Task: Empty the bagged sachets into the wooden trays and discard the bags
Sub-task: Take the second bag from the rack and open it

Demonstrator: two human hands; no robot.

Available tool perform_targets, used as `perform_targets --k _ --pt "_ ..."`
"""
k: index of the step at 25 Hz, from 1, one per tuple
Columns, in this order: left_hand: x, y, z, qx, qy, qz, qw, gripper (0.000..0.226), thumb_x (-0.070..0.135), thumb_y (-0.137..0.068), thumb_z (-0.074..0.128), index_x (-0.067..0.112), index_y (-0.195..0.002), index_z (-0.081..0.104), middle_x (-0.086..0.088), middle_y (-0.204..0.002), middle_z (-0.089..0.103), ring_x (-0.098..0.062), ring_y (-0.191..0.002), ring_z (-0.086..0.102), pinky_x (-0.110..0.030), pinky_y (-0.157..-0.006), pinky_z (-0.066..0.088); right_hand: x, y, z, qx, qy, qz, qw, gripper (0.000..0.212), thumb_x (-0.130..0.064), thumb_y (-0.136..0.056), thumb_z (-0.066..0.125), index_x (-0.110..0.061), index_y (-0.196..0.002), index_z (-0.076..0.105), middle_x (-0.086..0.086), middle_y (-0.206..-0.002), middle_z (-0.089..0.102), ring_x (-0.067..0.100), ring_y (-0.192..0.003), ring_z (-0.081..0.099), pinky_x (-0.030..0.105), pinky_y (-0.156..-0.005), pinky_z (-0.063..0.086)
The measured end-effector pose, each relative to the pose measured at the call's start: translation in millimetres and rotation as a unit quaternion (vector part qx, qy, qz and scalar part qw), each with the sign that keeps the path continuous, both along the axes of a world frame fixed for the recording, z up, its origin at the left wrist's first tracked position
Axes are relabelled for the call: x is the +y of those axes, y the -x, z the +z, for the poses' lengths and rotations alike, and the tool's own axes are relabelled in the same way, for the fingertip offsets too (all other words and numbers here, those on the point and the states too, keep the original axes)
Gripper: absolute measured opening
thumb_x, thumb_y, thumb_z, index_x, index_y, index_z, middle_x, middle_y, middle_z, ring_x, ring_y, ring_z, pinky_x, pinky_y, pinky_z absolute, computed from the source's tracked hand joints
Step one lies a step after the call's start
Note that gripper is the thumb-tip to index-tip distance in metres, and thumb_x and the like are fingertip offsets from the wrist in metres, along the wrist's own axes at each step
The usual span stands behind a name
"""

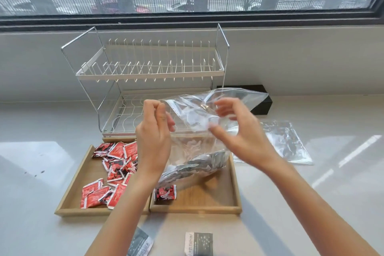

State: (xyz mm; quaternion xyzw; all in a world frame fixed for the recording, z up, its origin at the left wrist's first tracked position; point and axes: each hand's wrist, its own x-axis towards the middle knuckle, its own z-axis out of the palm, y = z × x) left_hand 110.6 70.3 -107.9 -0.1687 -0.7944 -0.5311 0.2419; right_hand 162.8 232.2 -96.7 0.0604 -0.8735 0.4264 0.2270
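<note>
Both my hands hold a clear zip bag [207,110] above the right wooden tray [235,183]. My left hand [154,131] pinches the bag's left edge, and my right hand [236,129] grips its crumpled middle. The bag hangs mouth-down, and several grey sachets [199,165] lie under it in the right tray. A single red and black sachet [165,192] rests at that tray's front left. The left wooden tray [70,191] holds several red sachets [112,172].
A white two-tier dish rack [149,72] stands behind the trays. A black box [261,104] sits to its right. Another clear bag with dark sachets [286,143] lies flat on the counter at right. Two grey sachets [198,244] lie near the front edge.
</note>
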Motion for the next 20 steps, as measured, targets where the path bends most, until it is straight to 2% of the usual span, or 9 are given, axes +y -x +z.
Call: perform_targets --k 1,4,6,8,11,13,16,18,20 --pt "1 -1 0 -0.003 -0.005 -0.005 1.0 0.017 0.025 -0.095 0.029 0.025 -0.079 0.036 0.008 -0.059 0.054 0.001 -0.048 0.053 -0.008 -0.046 0.037 -3 0 -10 0.003 -0.009 -0.018 1.0 0.038 -0.038 -0.076 0.062 -0.018 -0.107 0.052 -0.007 -0.096 0.057 -0.001 -0.088 0.051 0.002 -0.081 0.037" --pt "2 -4 0 -0.005 0.0 -0.027 1.0 0.018 0.032 -0.092 0.027 0.034 -0.076 0.033 0.007 -0.059 0.054 -0.001 -0.05 0.054 -0.009 -0.045 0.038 -3 4 -21 0.042 0.007 -0.076 0.996 0.015 -0.022 -0.083 0.055 -0.011 -0.093 0.059 0.001 -0.089 0.061 -0.005 -0.08 0.049 0.005 -0.076 0.038" --pt "-1 -3 -2 -0.005 0.005 -0.017 1.0 0.017 0.031 -0.093 0.027 0.032 -0.077 0.034 0.008 -0.058 0.052 -0.001 -0.05 0.054 -0.012 -0.044 0.039 2 6 -15 0.051 0.013 -0.085 0.995 0.009 -0.018 -0.086 0.054 -0.01 -0.088 0.059 -0.002 -0.084 0.059 -0.006 -0.078 0.052 0.01 -0.075 0.042" --pt "-6 1 -6 0.002 0.025 0.003 1.0 0.017 0.022 -0.096 0.029 0.022 -0.081 0.036 0.009 -0.056 0.049 0.001 -0.052 0.053 -0.011 -0.047 0.038 11 6 0 0.051 0.025 -0.092 0.994 0.001 -0.012 -0.088 0.054 -0.013 -0.088 0.055 -0.004 -0.08 0.06 -0.001 -0.075 0.055 0.01 -0.069 0.043" --pt "-10 3 -9 0.007 0.037 0.012 0.999 0.016 0.02 -0.096 0.029 0.015 -0.082 0.036 0.009 -0.055 0.047 -0.002 -0.053 0.052 -0.012 -0.049 0.037 24 4 24 0.056 0.014 -0.078 0.995 0.008 -0.009 -0.088 0.052 -0.017 -0.087 0.05 -0.014 -0.073 0.059 -0.003 -0.075 0.058 0.005 -0.066 0.041" --pt "-9 2 -10 -0.006 0.022 0.016 1.0 0.017 0.021 -0.096 0.028 0.015 -0.082 0.036 0.008 -0.055 0.048 -0.003 -0.049 0.052 -0.011 -0.044 0.037 24 2 23 0.044 0.004 -0.036 0.998 0.004 -0.016 -0.089 0.05 -0.02 -0.091 0.051 -0.017 -0.077 0.057 -0.004 -0.078 0.058 0.003 -0.069 0.04" --pt "-8 0 -12 -0.018 0.009 0.018 1.0 0.018 0.024 -0.096 0.027 0.016 -0.082 0.037 0.007 -0.054 0.049 -0.005 -0.046 0.053 -0.011 -0.041 0.036 16 -1 -1 0.035 -0.034 -0.021 0.999 0.026 -0.034 -0.083 0.057 -0.017 -0.103 0.055 -0.014 -0.085 0.054 -0.003 -0.083 0.052 -0.001 -0.077 0.035" --pt "-10 -1 -15 -0.016 0.01 0.012 1.0 0.019 0.023 -0.096 0.028 0.019 -0.08 0.037 0.007 -0.055 0.048 -0.006 -0.046 0.052 -0.013 -0.042 0.037 16 2 -15 0.048 -0.064 -0.056 0.995 0.02 -0.022 -0.083 0.061 -0.009 -0.098 0.059 -0.008 -0.086 0.053 -0.002 -0.081 0.048 -0.001 -0.076 0.035" --pt "-13 -1 -17 -0.019 0.014 0.01 1.0 0.02 0.023 -0.096 0.028 0.024 -0.078 0.036 0.007 -0.056 0.049 -0.008 -0.048 0.052 -0.016 -0.042 0.039 22 5 -12 0.051 -0.041 -0.091 0.994 0.007 -0.01 -0.086 0.057 -0.007 -0.091 0.06 -0.004 -0.083 0.057 -0.001 -0.079 0.05 0.004 -0.074 0.041"
